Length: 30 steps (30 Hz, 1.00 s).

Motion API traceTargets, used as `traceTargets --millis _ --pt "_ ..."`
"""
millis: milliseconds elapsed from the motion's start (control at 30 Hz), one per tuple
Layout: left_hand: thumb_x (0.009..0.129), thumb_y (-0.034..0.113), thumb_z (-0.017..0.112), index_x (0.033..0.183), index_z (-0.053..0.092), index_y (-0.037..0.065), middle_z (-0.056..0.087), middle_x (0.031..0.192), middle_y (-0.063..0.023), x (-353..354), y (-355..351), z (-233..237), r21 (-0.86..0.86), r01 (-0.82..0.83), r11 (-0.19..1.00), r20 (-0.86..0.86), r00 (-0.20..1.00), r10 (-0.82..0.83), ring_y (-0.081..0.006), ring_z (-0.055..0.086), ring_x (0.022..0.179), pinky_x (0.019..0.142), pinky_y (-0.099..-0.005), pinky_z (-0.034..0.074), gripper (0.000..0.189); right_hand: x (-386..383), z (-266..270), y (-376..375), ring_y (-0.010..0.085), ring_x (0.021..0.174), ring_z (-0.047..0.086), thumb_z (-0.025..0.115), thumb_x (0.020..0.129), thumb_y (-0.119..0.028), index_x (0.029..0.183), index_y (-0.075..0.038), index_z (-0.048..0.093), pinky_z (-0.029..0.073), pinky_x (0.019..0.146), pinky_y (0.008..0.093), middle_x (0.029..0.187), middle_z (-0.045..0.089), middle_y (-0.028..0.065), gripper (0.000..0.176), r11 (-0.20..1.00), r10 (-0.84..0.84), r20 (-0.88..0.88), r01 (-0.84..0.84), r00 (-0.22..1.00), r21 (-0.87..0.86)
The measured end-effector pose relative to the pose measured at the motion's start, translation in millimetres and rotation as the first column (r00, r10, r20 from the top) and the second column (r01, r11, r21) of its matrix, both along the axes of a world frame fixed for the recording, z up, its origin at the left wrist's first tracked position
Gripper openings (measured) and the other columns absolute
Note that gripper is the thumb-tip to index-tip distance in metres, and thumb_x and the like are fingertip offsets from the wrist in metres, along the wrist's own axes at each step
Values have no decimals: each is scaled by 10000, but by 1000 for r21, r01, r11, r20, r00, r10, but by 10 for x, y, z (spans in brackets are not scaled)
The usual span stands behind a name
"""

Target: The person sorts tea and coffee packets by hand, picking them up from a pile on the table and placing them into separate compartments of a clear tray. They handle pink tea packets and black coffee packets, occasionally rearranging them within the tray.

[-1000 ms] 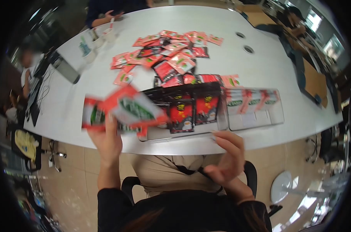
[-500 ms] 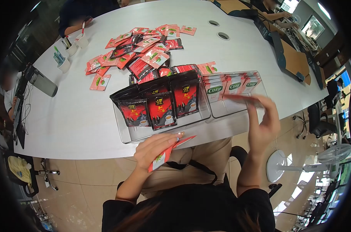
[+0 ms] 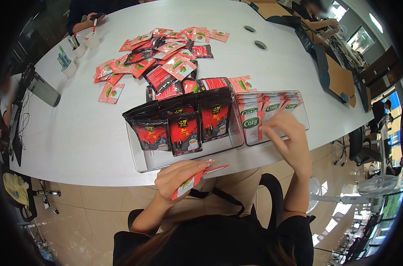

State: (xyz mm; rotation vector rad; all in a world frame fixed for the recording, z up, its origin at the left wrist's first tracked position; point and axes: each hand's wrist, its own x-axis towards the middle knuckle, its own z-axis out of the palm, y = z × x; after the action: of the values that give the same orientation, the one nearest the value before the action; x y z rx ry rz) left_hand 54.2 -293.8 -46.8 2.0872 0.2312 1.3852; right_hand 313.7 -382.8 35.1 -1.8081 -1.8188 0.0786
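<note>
My left hand (image 3: 180, 177) is closed around a few pink-and-white tea sachets (image 3: 187, 187) in front of the clear tray's near edge. My right hand (image 3: 292, 142) reaches over the right compartment of the clear plastic tray (image 3: 148, 167), its thumb and fingers pinched at the right edge of a Cozy tea sachet (image 3: 251, 126). That sachet stands upright in front of the left row of Cozy sachets. More upright Cozy sachets (image 3: 272, 104) fill the rows behind. In the left compartment stand black-and-red G7 coffee packets (image 3: 183, 133).
A loose pile of pink and red-black sachets (image 3: 166, 60) lies beyond the tray. Pen cups (image 3: 69, 68) and a grey bottle (image 3: 45, 91) stand at the left. Open cardboard boxes (image 3: 332, 73) lie at the right edge. Another person's hand (image 3: 96, 17) holds a dark object at the far side.
My right hand has moved left and toward me, bringing a Cozy sachet down upright at the front of the left row. My left hand keeps its sachets.
</note>
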Motion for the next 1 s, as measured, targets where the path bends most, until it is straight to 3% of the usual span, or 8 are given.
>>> traceTargets --millis 133,233,467,667,733,833,1000 --pt "683 0 716 1051 639 -74 699 949 -189 -25 8 0 -13 20 1000 -30 999 -20 -284 695 843 741 -319 570 383 -38 41 51 316 880 594 602 878 -313 926 -9 660 468 733 394 909 646 126 313 876 92 -87 -123 992 -466" --pt "689 -1 713 1052 638 -74 698 950 -192 -21 8 11 -17 12 1000 -36 999 -12 -286 695 839 742 -322 572 378 -8 -25 118 334 918 595 578 893 -355 976 -8 652 472 772 402 955 640 139 364 945 168 -7 -163 986 -284" --pt "779 -35 669 1033 633 -85 699 950 -190 2 -23 10 -58 -16 998 20 1000 17 -280 701 793 723 -322 570 262 -15 -29 151 335 946 590 598 880 -351 1068 -13 629 470 798 401 997 628 148 387 945 171 -10 -167 985 -282" --pt "858 -12 632 1032 621 -111 706 893 -176 119 -205 7 -396 -91 914 73 989 130 -182 686 739 693 -257 530 200 -2 -21 186 333 972 577 612 870 -301 1109 -6 603 452 841 389 1030 615 156 380 945 192 -56 -200 980 -259" --pt "850 1 648 1048 624 -101 709 881 -160 159 -205 -9 -349 -146 926 27 986 166 -146 672 721 669 -235 515 224 27 -12 211 340 1014 569 604 868 -246 1134 6 579 435 895 387 1073 605 168 368 936 173 -103 -196 980 -293" --pt "845 9 656 1052 632 -88 713 896 -151 237 -172 11 -231 -227 946 32 970 240 -123 654 697 644 -225 504 229 16 -45 228 324 961 568 621 865 -308 1110 -4 603 445 840 384 1013 614 149 391 955 169 -97 -187 981 -230" --pt "860 30 644 1043 634 -95 713 924 -137 210 -106 -24 -459 -127 879 128 970 207 -96 627 709 655 -214 491 222 10 -105 275 323 969 567 625 865 -311 1118 -2 595 443 846 383 1030 610 150 401 961 171 -94 -187 981 -203"
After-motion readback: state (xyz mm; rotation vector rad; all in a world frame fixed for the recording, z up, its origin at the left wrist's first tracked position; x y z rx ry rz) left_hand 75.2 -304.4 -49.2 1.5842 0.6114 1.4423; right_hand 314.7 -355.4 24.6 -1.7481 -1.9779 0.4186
